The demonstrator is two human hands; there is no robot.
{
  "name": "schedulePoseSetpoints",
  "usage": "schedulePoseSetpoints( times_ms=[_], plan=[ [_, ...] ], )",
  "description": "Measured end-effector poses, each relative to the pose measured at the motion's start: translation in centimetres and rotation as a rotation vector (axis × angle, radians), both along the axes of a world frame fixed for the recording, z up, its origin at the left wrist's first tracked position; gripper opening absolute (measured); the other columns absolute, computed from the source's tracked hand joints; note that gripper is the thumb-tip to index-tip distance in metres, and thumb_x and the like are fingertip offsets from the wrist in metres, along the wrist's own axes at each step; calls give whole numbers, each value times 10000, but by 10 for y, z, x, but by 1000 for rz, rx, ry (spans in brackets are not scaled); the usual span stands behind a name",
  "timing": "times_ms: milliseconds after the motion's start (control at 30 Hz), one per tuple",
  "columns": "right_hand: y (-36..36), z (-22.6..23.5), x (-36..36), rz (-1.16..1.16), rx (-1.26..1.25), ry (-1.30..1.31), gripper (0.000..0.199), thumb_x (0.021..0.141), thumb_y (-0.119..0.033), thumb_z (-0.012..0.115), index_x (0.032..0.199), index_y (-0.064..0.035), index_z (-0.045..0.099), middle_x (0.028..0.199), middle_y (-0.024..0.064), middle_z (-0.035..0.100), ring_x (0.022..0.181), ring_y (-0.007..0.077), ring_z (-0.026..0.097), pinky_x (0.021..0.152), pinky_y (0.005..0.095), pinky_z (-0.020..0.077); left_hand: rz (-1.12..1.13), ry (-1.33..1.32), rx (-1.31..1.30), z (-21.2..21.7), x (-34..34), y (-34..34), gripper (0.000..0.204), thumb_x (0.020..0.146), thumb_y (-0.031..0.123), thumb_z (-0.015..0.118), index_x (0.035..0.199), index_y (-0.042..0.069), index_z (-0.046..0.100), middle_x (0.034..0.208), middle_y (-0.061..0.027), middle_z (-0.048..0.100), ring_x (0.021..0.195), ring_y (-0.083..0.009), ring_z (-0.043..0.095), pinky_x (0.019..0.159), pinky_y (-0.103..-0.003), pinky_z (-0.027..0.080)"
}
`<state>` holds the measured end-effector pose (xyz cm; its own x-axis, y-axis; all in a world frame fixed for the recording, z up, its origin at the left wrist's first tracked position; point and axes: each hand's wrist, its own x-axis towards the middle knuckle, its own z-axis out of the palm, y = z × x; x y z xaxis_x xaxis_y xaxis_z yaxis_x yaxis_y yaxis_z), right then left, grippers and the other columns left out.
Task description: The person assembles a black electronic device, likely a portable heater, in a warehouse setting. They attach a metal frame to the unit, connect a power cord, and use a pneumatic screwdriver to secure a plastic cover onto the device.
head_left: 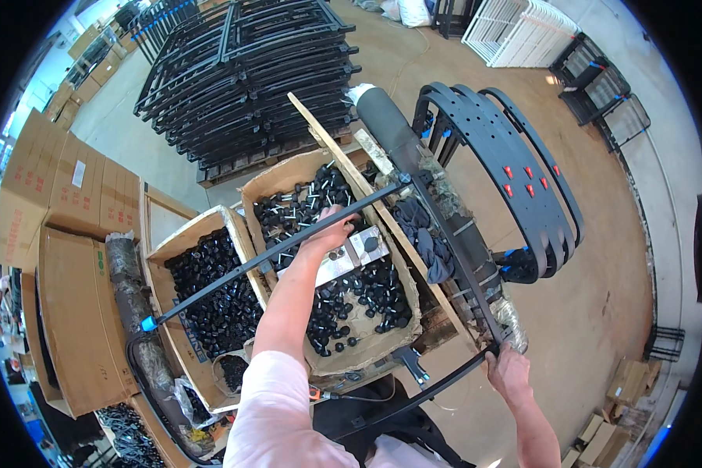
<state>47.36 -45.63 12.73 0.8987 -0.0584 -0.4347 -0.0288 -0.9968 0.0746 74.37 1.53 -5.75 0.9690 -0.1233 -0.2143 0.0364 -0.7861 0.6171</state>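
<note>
A black metal tube frame [257,261] lies across the boxes in front of me, with a blue cap on its left end. My right hand [509,370] is wrapped round the frame's near right corner. My left hand [329,231] is at the frame's far bar, over a cardboard-lined box [409,324]. The bar crosses in front of that hand and partly hides its curled fingers; what they hold cannot be made out. Black round-headed screw feet [320,187] with silver threads fill much of the box. Beside the left hand, a silver metal plate [337,267] lies across the box.
Left of it, another box [210,273] holds small black parts. A wrapped roller [464,234] and a wooden board [386,218] run along the right side. Beyond stand stacked black frames [242,78] and curved black panels [495,156]. Large cartons [78,312] crowd the left.
</note>
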Motion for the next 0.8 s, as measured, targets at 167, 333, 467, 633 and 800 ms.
schedulePoseSetpoints(
  times_ms=[167, 333, 467, 633, 800],
  plan=[
    [-3, -1, -4, 19, 12, -28, 522, 997, -355, 677, 1213, 112, 593, 823, 253, 740, 757, 431, 752, 672, 513, 597, -244, 68, 106, -3, 24, 0, 365, 939, 234, 742, 1304, 223, 751, 1365, -130, 650, 1313, -346, 614, 1128, -446, 512],
    [-3, -1, -8, -26, 45, -39, 482, 996, -349, 680, 1172, 92, 592, 840, 251, 741, 795, 438, 755, 713, 528, 599, -307, -16, 124, -1, 19, -1, 390, 988, 235, 677, 1375, 184, 677, 1354, -179, 686, 1247, -401, 661, 1063, -510, 537],
    [-2, 1, -5, -55, 67, -1, 464, 997, -352, 678, 1157, 75, 593, 867, 253, 746, 816, 445, 755, 739, 539, 600, -251, -36, 138, -7, 11, 11, 418, 1037, 249, 649, 1445, 167, 604, 1325, -181, 702, 1219, -406, 678, 1025, -519, 559],
    [0, 6, -8, -65, 27, 7, 483, 1000, -365, 670, 1172, 81, 601, 915, 265, 750, 858, 445, 757, 766, 537, 603, 161, -49, -105, 9, -2, 5, 274, 1048, 268, 623, 1260, 94, 625, 1239, -193, 695, 1196, -410, 658, 1000, -507, 535],
    [-7, -9, -10, 2, 42, -99, 507, 994, -387, 674, 1125, 101, 638, 917, 264, 752, 864, 427, 761, 778, 525, 604, 439, -269, 18, 2, -62, 26, 228, 1029, 264, 633, 1176, 90, 649, 1180, -179, 720, 1149, -405, 675, 999, -533, 529]
  ],
)
